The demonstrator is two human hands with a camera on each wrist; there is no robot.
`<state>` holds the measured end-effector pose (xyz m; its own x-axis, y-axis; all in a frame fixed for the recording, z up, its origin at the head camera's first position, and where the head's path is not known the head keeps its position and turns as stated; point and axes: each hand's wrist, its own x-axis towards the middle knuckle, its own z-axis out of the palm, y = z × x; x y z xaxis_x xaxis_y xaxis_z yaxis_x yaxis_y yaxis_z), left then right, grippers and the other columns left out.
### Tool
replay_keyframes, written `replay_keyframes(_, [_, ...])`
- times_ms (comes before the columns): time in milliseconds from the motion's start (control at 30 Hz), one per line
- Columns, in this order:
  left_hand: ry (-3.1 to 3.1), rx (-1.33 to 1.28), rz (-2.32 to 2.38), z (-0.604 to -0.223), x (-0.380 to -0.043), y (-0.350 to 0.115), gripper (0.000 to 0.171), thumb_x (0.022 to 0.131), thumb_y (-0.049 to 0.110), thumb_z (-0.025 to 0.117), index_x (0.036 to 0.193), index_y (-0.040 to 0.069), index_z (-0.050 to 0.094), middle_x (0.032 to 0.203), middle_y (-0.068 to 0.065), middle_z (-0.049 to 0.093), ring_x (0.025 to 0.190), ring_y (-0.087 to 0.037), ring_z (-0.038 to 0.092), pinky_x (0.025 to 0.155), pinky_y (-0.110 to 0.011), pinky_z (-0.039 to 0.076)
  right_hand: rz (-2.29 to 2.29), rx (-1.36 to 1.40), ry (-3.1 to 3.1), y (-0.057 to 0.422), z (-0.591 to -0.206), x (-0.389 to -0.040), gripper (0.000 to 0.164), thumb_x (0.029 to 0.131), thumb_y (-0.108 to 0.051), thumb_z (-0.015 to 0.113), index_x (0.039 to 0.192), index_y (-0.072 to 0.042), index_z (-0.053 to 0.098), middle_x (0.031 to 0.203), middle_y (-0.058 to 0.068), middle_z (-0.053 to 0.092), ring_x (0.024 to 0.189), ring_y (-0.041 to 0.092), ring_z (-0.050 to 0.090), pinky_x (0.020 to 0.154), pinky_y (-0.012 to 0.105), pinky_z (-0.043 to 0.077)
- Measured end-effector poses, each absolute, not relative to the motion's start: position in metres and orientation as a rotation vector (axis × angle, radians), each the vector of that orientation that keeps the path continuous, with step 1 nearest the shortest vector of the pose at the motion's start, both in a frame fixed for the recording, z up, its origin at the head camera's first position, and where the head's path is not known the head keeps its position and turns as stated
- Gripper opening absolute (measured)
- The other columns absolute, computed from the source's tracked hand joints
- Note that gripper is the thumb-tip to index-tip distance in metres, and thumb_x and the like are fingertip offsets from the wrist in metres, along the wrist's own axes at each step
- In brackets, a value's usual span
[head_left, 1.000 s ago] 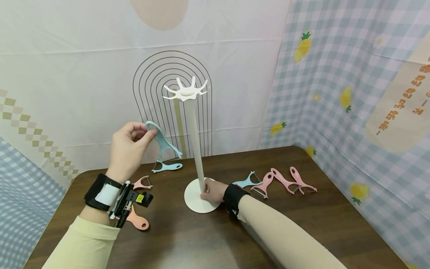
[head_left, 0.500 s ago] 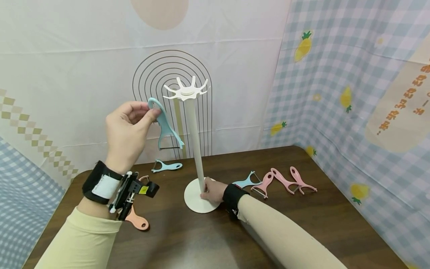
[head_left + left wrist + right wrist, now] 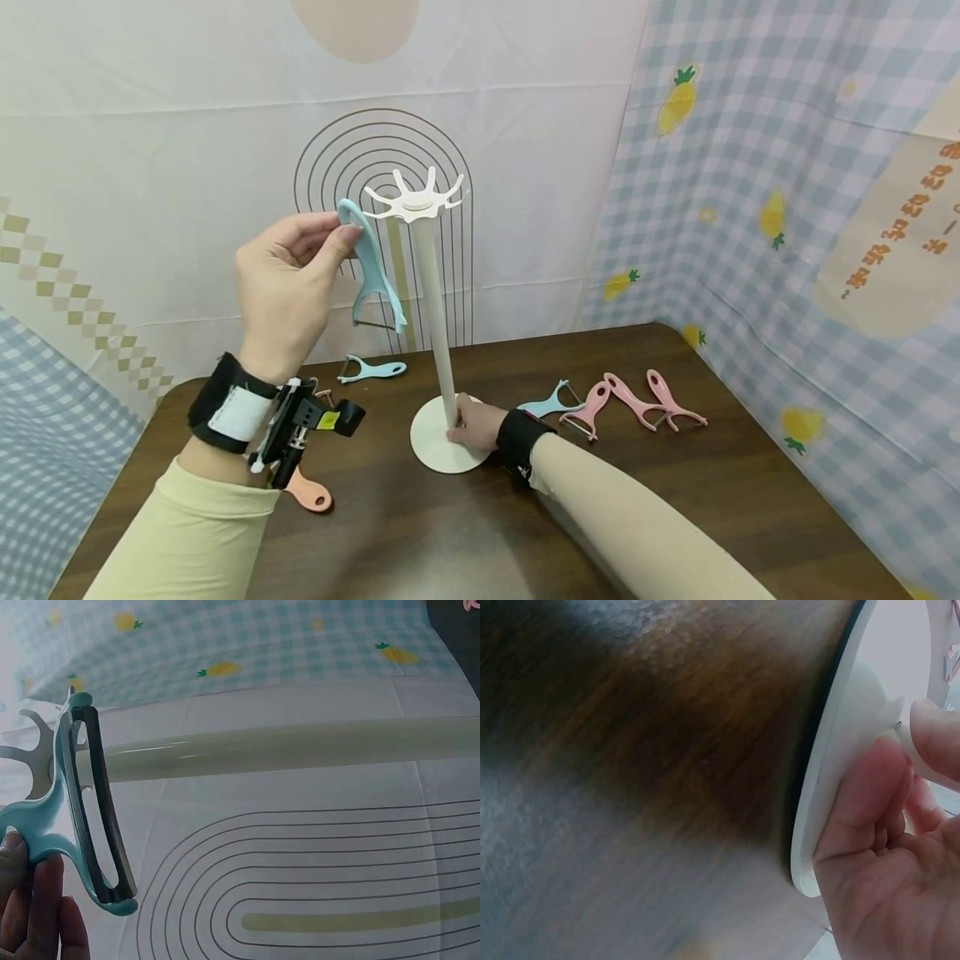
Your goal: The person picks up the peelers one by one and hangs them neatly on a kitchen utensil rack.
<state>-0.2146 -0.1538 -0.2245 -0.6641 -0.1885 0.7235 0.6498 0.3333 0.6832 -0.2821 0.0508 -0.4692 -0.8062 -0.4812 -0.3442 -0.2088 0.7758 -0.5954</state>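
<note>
My left hand [image 3: 288, 279] pinches a light blue peeler [image 3: 371, 267] near the holed end of its handle, blade end hanging down. The peeler's top is beside the left hooks of a white stand's hook ring [image 3: 417, 202]; whether a hook enters the hole I cannot tell. In the left wrist view the peeler's metal blade [image 3: 111, 814] faces the camera, with fingertips on the handle. My right hand [image 3: 482, 423] grips the foot of the stand's pole [image 3: 433, 308], just above the round white base [image 3: 435, 450]. The right wrist view shows its fingers [image 3: 870, 791] around the pole.
Another blue peeler [image 3: 375, 370] lies behind on the brown table [image 3: 405, 533]. An orange peeler [image 3: 309, 492] is partly hidden by the left wrist gear. Right of the stand lie a blue peeler [image 3: 551, 403] and several pink peelers [image 3: 592, 408]. A curtain hangs behind.
My left hand has raised the blue peeler from low beside the pole up to the hook ring, shifting slightly right at the end. The right hand has stayed on the pole.
</note>
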Motion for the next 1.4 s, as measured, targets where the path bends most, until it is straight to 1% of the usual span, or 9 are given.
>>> replay_keyframes(433, [-1.864, -0.45, -1.42, -0.225, -0.214, -0.149, 0.023, 0.088, 0.015, 0.073, 0.105, 0.001, 0.072, 0.091, -0.008, 0.073, 0.076, -0.013, 0.068, 0.073, -0.022, 0.052, -0.754, -0.52, 2.478, 0.052, -0.464, -0.279, 0.028, 0.097, -0.025, 0.061, 0.109, -0.011, 0.041, 0.093, 0.005, 0.052, 0.087, 0.02, 0.051, 0.079, 0.033, 0.039])
replay_keyframes(667, [-1.903, -0.45, -1.414, -0.224, -0.213, -0.149, 0.024, 0.089, 0.017, 0.071, 0.107, 0.001, 0.071, 0.094, -0.008, 0.072, 0.079, -0.012, 0.068, 0.074, -0.023, 0.052, -0.766, -0.534, 2.484, 0.052, -0.463, -0.277, 0.027, 0.096, -0.023, 0.061, 0.107, -0.01, 0.041, 0.091, 0.005, 0.052, 0.085, 0.019, 0.051, 0.078, 0.032, 0.04])
replay_keyframes(900, [-1.959, -0.494, -1.433, -0.225, -0.212, -0.148, 0.024, 0.092, 0.017, 0.068, 0.11, 0.001, 0.069, 0.098, -0.009, 0.071, 0.084, -0.013, 0.068, 0.078, -0.024, 0.052, -0.758, -0.534, 2.488, 0.052, -0.461, -0.276, 0.027, 0.097, -0.024, 0.06, 0.109, -0.01, 0.041, 0.093, 0.004, 0.052, 0.086, 0.018, 0.051, 0.078, 0.031, 0.04])
replay_keyframes(1133, [-2.016, -0.506, -1.397, -0.231, -0.212, -0.15, 0.023, 0.094, 0.018, 0.066, 0.11, 0.002, 0.068, 0.096, -0.008, 0.071, 0.083, -0.013, 0.067, 0.076, -0.023, 0.051, -0.76, -0.554, 2.491, 0.052, -0.456, -0.273, 0.026, 0.097, -0.023, 0.06, 0.109, -0.009, 0.041, 0.094, 0.003, 0.051, 0.087, 0.018, 0.051, 0.08, 0.032, 0.04])
replay_keyframes(1300, [-2.077, -0.472, -1.347, -0.241, -0.216, -0.158, 0.024, 0.094, 0.022, 0.066, 0.11, 0.005, 0.069, 0.096, -0.007, 0.071, 0.084, -0.011, 0.066, 0.073, -0.021, 0.05, -0.752, -0.553, 2.493, 0.052, -0.458, -0.274, 0.027, 0.097, -0.024, 0.06, 0.11, -0.009, 0.041, 0.094, 0.003, 0.051, 0.087, 0.019, 0.051, 0.081, 0.033, 0.04])
replay_keyframes(1400, [-2.167, -0.409, -1.271, -0.259, -0.224, -0.171, 0.028, 0.094, 0.029, 0.065, 0.112, 0.008, 0.069, 0.097, -0.005, 0.07, 0.083, -0.011, 0.064, 0.071, -0.021, 0.047, -0.752, -0.556, 2.496, 0.052, -0.46, -0.275, 0.027, 0.097, -0.024, 0.06, 0.11, -0.009, 0.041, 0.094, 0.003, 0.052, 0.087, 0.019, 0.051, 0.081, 0.033, 0.041])
